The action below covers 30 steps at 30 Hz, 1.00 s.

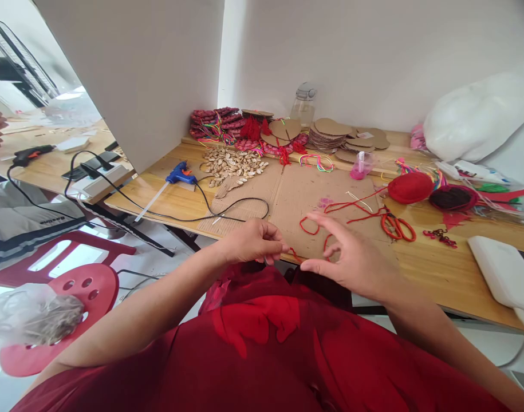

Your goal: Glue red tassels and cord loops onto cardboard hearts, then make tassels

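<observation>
Head view shows the red cord (294, 252) lying short between both hands, just over the near edge of the desk (437, 269). The left hand (251, 243) has a narrow grip, its fingertips pinched on the cord end. The right hand (351, 260) is at 3 o'clock from it. Its grip is wide, thumb and fingers spread, and the cord passes just beside the thumb tip without being held. From there the cord runs toward 1 o'clock over the cardboard sheet (287, 194), past the red scissors (397, 226), to the red yarn ball (410, 187). For good work, a firm pinch and a tight cord seem wise, so that the loose loops do not tangle.
</observation>
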### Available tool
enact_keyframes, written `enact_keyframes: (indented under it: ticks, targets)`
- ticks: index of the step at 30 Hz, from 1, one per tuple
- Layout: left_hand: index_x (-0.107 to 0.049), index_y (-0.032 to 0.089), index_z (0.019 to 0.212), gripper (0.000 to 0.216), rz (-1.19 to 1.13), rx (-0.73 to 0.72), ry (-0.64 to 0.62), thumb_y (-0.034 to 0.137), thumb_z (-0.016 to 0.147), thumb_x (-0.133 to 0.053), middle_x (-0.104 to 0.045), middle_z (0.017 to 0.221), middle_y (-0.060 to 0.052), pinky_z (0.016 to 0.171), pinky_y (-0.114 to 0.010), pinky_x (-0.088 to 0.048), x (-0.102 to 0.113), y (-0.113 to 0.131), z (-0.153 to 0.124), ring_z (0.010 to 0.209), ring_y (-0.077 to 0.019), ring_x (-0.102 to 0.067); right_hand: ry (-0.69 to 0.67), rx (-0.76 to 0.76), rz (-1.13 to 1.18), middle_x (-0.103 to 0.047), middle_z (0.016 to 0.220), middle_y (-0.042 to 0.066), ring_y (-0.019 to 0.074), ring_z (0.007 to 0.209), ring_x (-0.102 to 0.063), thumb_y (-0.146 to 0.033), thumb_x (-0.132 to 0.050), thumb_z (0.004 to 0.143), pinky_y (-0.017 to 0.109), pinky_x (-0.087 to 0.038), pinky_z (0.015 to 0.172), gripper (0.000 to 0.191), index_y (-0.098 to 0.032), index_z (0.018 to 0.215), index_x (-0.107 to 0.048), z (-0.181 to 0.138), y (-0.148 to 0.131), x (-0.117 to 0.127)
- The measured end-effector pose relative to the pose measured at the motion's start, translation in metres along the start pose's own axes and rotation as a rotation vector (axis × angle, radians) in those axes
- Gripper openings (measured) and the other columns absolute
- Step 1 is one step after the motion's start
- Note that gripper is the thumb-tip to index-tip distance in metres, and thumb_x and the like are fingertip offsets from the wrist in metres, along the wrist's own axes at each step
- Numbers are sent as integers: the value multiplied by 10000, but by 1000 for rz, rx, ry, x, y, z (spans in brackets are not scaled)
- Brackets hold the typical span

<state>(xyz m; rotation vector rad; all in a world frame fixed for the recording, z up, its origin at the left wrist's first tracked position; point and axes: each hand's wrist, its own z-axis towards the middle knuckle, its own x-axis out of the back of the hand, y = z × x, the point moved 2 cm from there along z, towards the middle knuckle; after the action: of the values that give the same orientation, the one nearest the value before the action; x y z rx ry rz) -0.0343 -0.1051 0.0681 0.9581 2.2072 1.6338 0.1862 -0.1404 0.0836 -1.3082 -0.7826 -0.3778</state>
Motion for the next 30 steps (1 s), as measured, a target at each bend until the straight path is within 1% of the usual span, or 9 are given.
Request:
enact_keyframes:
  ticks: [3, 5, 8, 10, 13, 20, 26, 28, 30]
  targets:
    - [-699, 141, 813, 166, 12, -61, -44, 303, 844, -678, -672, 625, 1, 478, -154, -452, -7, 8, -2, 520, -79, -604, -187, -31, 515, -544, 1472, 130, 239, 1039, -691, -364, -817, 750, 343, -580, 749, 833, -310, 1487, -432, -1, -11, -21]
    - [-695, 144, 799, 172, -1, -77, -55, 307, 849, -674, -669, 626, 3, 481, -153, -453, -9, 10, -3, 524, -78, -604, -257, -92, 664, -662, 1299, 129, 188, 904, -709, -326, -777, 792, 297, -573, 684, 604, -239, 1348, -561, 1, -13, -32]
    - [-684, 141, 783, 185, -15, -67, -48, 317, 840, -686, -657, 611, 4, 475, -155, -451, -9, 8, -6, 510, -78, -593, -234, -170, 599, -739, 885, 56, 92, 552, -593, -356, -717, 848, 228, -464, 489, 276, -177, 1057, -690, 4, -8, -37]
    - [-677, 139, 783, 191, -18, -64, -34, 322, 836, -693, -651, 603, 6, 467, -151, -447, -8, 7, -7, 501, -76, -584, -178, -173, 497, -683, 688, 5, 70, 465, -513, -373, -700, 863, 216, -391, 437, 210, -172, 925, -711, 4, -5, -35]
    - [-674, 140, 785, 223, -38, -65, -15, 356, 835, -702, -647, 601, 9, 463, -146, -449, -7, 3, -8, 492, -73, -579, -130, -154, 382, -588, 536, -38, 69, 431, -482, -369, -669, 887, 213, -355, 429, 198, -184, 824, -702, 3, -2, -32]
    - [-709, 126, 834, 451, -281, -63, 72, 570, 872, -636, -672, 618, -26, 406, -139, -423, 3, -19, -12, 446, -68, -572, -110, -215, 536, -525, 492, -69, 61, 403, -442, -442, -669, 896, 195, -324, 406, 258, -188, 850, -662, 0, 12, -30]
    - [-656, 167, 1234, 572, -408, -12, 124, 515, 793, -765, -751, 818, -55, 457, -146, -488, 4, -33, -23, 558, -102, -673, -32, -240, 752, -565, 604, -53, 26, 399, -400, -448, -752, 822, 187, -297, 393, 295, -174, 768, -657, -1, 12, -24]
    - [-689, 151, 1162, 573, -422, -3, 164, 557, 766, -772, -747, 811, -58, 433, -150, -475, 3, -36, -25, 539, -107, -668, -11, -249, 828, -594, 671, -44, 12, 396, -397, -434, -779, 797, 184, -291, 384, 296, -170, 747, -656, 0, 11, -22]
    - [-729, 125, 981, 538, -429, -18, 232, 607, 744, -765, -728, 745, -54, 400, -146, -436, 4, -40, -25, 502, -101, -642, -4, -276, 894, -597, 673, -44, 7, 387, -389, -417, -803, 775, 177, -274, 370, 285, -168, 754, -665, 0, 11, -21]
